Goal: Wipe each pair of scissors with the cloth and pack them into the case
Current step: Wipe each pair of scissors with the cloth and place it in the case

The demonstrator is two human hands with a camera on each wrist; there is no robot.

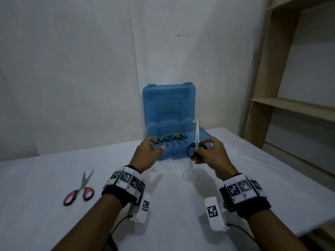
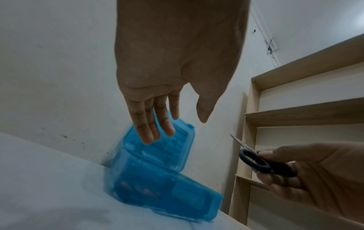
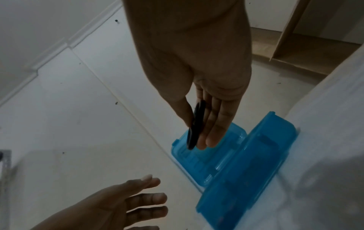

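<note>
A blue plastic case (image 1: 169, 105) stands open against the wall, its lid upright, with several scissors (image 1: 172, 139) lined up in the base. My right hand (image 1: 204, 151) grips the black handles of a pair of black-handled scissors (image 1: 194, 147), blades pointing up, just in front of the case's right side; the same scissors (image 2: 256, 161) show in the left wrist view and edge-on as black-handled scissors (image 3: 194, 129) in the right wrist view. My left hand (image 1: 150, 151) hovers before the case's left front, fingers relaxed, holding nothing. A red-handled pair (image 1: 80, 189) lies on the table at left. No cloth is visible.
The white table (image 1: 172, 205) runs to the wall behind the blue case (image 2: 157, 171). Wooden shelving (image 1: 290, 78) stands at the right, past the table edge. The case (image 3: 236, 163) also fills the lower right of the right wrist view.
</note>
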